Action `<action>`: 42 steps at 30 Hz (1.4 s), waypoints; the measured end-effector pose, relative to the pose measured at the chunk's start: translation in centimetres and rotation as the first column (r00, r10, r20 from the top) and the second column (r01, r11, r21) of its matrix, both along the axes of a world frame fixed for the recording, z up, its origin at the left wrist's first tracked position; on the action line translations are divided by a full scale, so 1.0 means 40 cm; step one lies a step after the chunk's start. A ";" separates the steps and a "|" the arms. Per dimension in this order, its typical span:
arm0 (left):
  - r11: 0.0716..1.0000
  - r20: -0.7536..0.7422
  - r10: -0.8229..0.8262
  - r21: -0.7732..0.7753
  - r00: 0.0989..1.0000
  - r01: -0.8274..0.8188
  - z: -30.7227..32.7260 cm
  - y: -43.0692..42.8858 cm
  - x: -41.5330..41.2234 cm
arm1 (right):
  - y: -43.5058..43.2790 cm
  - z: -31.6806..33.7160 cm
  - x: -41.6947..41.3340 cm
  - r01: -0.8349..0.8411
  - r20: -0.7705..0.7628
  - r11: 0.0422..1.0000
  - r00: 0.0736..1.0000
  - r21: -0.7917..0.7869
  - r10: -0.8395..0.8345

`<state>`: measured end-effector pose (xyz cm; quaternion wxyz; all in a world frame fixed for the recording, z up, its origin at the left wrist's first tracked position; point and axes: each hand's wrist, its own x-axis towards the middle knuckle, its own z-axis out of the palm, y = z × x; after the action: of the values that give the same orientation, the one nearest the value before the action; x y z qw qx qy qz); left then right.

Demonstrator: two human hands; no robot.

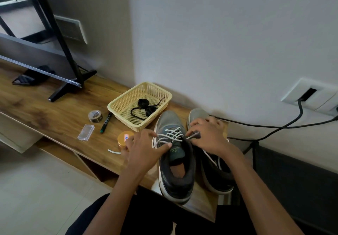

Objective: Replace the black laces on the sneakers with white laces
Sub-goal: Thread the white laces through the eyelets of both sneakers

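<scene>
The grey sneaker point(168, 121) stands on the near right part of the wooden tabletop point(54, 110), with its toe toward the wall and its heel toward the person. A white lace point(172, 134) is crossed through its eyelets in several rows. The left hand point(144, 150) is at the left side of the lacing, and its thumb and first finger pinch one end of the white lace beside the tongue. The right hand point(206, 136) is at the right side of the lacing. Its fingers point(191, 136) are curled and pinch the lace near the top eyelet, but this place is blurred.

The second sneaker point(217, 178) stands just beside the first one, on its right, partly under the right hand. A loose lace point(212, 159), also white, lies over its opening.

Behind the first sneaker and to the left is a yellow basket point(124, 120) with black laces point(146, 107) inside. To the left of the left hand are an orange tin point(124, 137), a marker point(105, 123), a roll of tape point(95, 116) and a clear box point(86, 132). Black cables point(274, 126) go to a wall socket point(314, 95) on the right.
</scene>
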<state>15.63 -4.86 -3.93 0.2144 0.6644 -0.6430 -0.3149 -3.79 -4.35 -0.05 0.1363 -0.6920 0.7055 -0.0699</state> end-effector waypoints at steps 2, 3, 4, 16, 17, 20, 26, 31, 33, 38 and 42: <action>0.999 0.032 -0.028 0.035 0.999 0.027 0.010 0.001 -0.003 | -0.002 -0.003 0.005 0.002 -0.027 1.000 1.000 -0.002 -0.002; 0.998 0.046 -0.054 0.037 0.997 0.052 0.015 0.006 -0.009 | -0.004 -0.003 0.005 0.009 -0.033 1.000 0.999 -0.016 -0.009; 0.997 0.061 -0.079 0.032 0.995 0.077 0.018 0.011 -0.015 | -0.005 -0.002 0.003 0.013 -0.036 1.000 0.999 -0.025 -0.014; 0.999 -0.014 -0.014 0.037 1.000 0.015 0.024 0.009 -0.014 | 0.011 0.018 -0.075 0.458 0.048 0.840 0.884 -0.290 -0.465; 0.999 -0.030 0.018 0.030 0.999 -0.017 0.025 0.003 -0.016 | 0.011 0.016 -0.055 0.346 -0.006 0.896 0.932 -0.277 -0.362; 0.999 0.019 0.052 -0.003 0.998 -0.052 0.016 -0.016 -0.016 | 0.006 0.003 0.012 0.067 -0.123 0.986 0.989 -0.151 -0.086; 0.998 0.202 -0.062 -0.013 0.977 0.066 -0.002 -0.021 -0.009 | 0.001 0.001 0.003 0.083 -0.139 0.994 0.986 -0.078 -0.093; 0.997 0.183 -0.074 0.051 0.980 0.066 0.006 -0.036 0.008 | 0.012 0.019 -0.064 0.319 -0.139 0.945 0.935 -0.077 -0.327; 0.997 0.177 -0.062 0.047 0.982 0.055 0.013 -0.029 0.003 | 0.011 0.016 -0.051 0.275 -0.140 0.958 0.949 -0.081 -0.284; 0.994 0.080 -0.104 -0.006 0.991 0.105 0.012 -0.020 -0.019 | 0.003 0.003 0.016 0.091 -0.082 0.990 0.992 -0.104 -0.100; 0.994 0.107 -0.100 -0.036 0.989 0.104 0.008 -0.030 -0.023 | 0.001 0.002 0.038 0.016 -0.076 0.997 0.997 -0.081 -0.022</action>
<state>14.73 -6.05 -3.62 0.1777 0.6416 -0.6930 -0.2765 -2.25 -4.29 0.01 0.0804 -0.6923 0.7134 -0.0727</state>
